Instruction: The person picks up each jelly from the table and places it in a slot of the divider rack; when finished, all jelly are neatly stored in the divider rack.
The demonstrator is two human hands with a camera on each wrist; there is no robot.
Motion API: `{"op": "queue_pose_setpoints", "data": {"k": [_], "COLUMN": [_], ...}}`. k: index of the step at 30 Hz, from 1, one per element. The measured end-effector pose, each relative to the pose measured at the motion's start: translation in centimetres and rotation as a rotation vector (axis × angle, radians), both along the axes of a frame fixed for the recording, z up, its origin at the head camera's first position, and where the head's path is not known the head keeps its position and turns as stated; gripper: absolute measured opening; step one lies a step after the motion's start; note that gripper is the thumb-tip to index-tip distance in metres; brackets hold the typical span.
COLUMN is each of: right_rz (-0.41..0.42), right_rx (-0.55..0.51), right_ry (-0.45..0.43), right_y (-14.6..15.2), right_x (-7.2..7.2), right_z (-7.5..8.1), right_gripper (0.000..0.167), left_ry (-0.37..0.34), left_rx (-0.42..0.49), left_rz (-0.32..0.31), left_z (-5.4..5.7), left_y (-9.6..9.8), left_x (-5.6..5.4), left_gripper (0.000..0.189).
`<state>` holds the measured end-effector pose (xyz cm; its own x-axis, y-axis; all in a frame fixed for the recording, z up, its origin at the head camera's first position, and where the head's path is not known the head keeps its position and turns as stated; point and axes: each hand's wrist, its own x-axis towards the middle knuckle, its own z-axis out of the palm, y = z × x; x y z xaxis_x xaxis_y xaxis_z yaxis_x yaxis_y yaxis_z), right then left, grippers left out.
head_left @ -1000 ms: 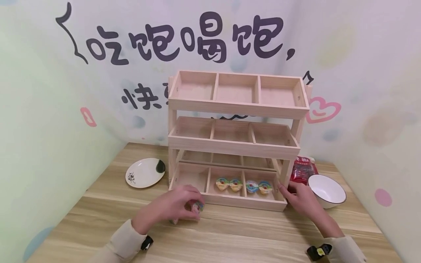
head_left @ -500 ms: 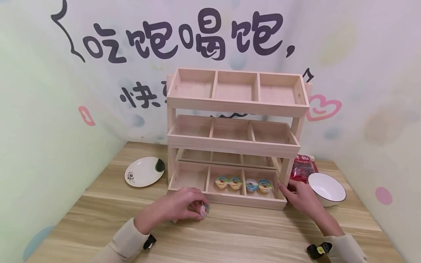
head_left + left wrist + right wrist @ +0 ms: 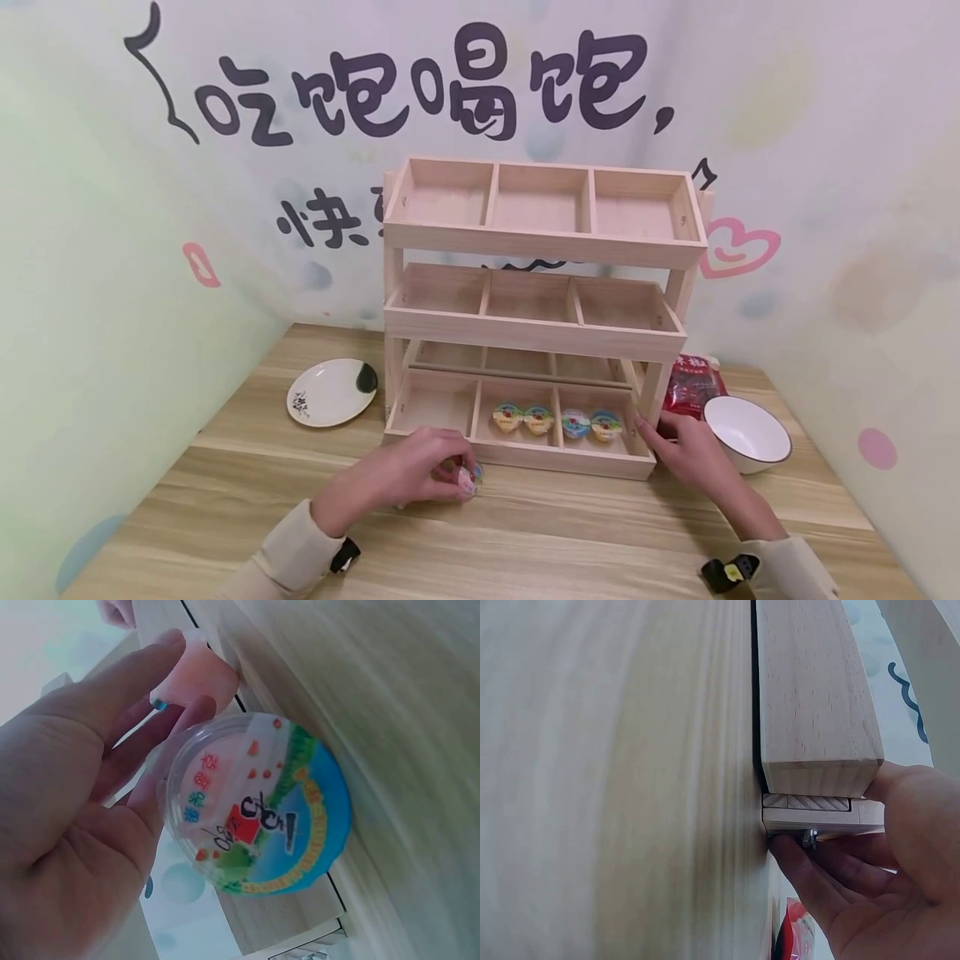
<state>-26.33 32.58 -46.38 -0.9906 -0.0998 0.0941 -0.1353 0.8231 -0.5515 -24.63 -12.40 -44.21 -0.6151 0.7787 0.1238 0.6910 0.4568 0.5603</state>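
Observation:
My left hand [image 3: 420, 467] is just in front of the rack's bottom tray, left of its middle. Thumb and fingers pinch a pink jelly cup [image 3: 467, 481], seen also in the left wrist view. A second jelly cup [image 3: 259, 806], with a blue and green printed lid, is close under the palm there; I cannot tell whether the fingers hold it. My right hand [image 3: 686, 450] grips the lower right end of the wooden rack [image 3: 525, 333], fingers behind it near a metal bolt [image 3: 810, 838]. Several jelly cups [image 3: 537, 420] lie in the bottom tray's middle and right compartments.
A white oval plate [image 3: 326, 396] lies on the table left of the rack. To the right are a white bowl [image 3: 745, 429] and a red food packet [image 3: 692, 383] behind it. The rack's tiers have dividers and raised front edges.
My left hand has shifted slightly right along the front of the bottom tray with the pink jelly cup. My right hand has stayed at the rack's right end.

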Motion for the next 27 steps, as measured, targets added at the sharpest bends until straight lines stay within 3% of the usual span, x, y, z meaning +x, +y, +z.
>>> {"op": "queue_pose_setpoints", "data": {"k": [8,15,23,27], "right_rz": [0.002,0.007,0.0,0.001], "right_rx": [-0.005,-0.011,-0.009,-0.011], "right_ry": [0.003,0.007,0.013,0.018], "right_y": [0.11,0.17,0.16,0.14], "right_x": [-0.05,-0.08,-0.05,-0.03], "right_z": [-0.2,-0.2,-0.27,-0.22], "right_gripper": [0.056,0.056,0.055,0.054], "left_ry": [0.155,0.032,0.064,0.068], "left_rx": [-0.08,-0.084,-0.077,-0.026], "left_rz": [-0.029,0.011,0.001,0.01], "left_z": [0.03,0.13,0.13,0.31], "left_y": [-0.13,0.03,0.23,-0.05], "left_x": [0.31,0.39,0.2,-0.18], "left_gripper": [0.038,0.039,0.039,0.042]}}
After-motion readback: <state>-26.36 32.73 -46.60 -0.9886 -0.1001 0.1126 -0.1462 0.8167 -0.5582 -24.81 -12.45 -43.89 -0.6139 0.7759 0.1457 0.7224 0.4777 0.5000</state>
